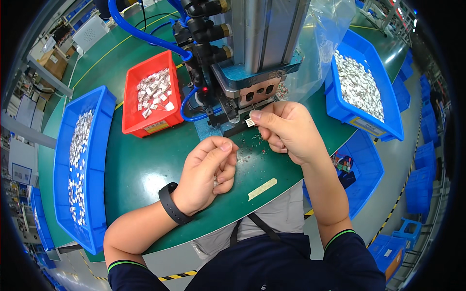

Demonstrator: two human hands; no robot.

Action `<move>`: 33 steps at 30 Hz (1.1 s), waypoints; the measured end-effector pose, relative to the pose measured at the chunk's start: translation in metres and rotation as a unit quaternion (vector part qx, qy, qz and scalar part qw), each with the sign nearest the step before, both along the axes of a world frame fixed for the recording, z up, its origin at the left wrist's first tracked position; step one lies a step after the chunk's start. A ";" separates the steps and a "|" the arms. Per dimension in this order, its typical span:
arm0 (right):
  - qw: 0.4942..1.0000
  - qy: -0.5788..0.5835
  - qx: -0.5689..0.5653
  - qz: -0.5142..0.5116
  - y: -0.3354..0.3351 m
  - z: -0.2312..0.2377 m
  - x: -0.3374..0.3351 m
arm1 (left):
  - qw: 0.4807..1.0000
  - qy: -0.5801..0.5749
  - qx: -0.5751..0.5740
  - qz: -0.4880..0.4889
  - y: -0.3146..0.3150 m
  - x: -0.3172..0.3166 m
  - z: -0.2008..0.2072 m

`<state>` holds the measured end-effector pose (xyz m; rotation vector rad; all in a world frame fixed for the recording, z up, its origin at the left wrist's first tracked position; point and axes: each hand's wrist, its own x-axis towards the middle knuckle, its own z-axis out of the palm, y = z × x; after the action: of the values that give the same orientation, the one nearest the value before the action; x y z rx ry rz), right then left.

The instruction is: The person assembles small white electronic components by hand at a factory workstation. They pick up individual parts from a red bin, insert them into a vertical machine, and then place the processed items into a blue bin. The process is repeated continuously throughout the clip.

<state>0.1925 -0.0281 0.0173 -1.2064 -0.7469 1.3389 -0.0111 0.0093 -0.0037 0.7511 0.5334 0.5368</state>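
My right hand (290, 130) pinches a small white rectangular part with slots (250, 122) between thumb and fingers. It holds the part at the front of the bench press (257, 89), just below the metal tooling. My left hand (209, 167) hovers over the table, nearer to me and left of the press. Its fingers are curled and the thumb presses against them. A bit of something pale shows in the curl, too hidden to name. Between the hands and the press, small scraps (251, 154) lie scattered on the green table (141, 179).
On the left, a blue bin (99, 160) and a red bin (151, 127) hold small white parts. At the right stands another blue bin (394, 109) full of them. Blue air hoses (145, 36) loop by the press. Tape (262, 189) sticks near the table's front edge.
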 end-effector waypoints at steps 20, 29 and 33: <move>0.998 0.012 0.044 0.049 -0.007 -0.006 -0.005 | 1.000 -0.007 -0.013 0.007 0.000 0.000 0.001; 0.989 0.104 -0.035 0.101 -0.011 0.005 -0.011 | 1.000 0.011 0.008 0.017 -0.001 0.002 0.004; 0.987 0.041 -0.034 0.153 -0.009 0.006 -0.022 | 1.000 0.006 0.006 0.011 0.000 0.001 0.006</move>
<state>0.1702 -0.0370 0.0232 -1.1120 -0.8581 1.6678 -0.0098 0.0091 0.0023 0.7600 0.5503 0.5574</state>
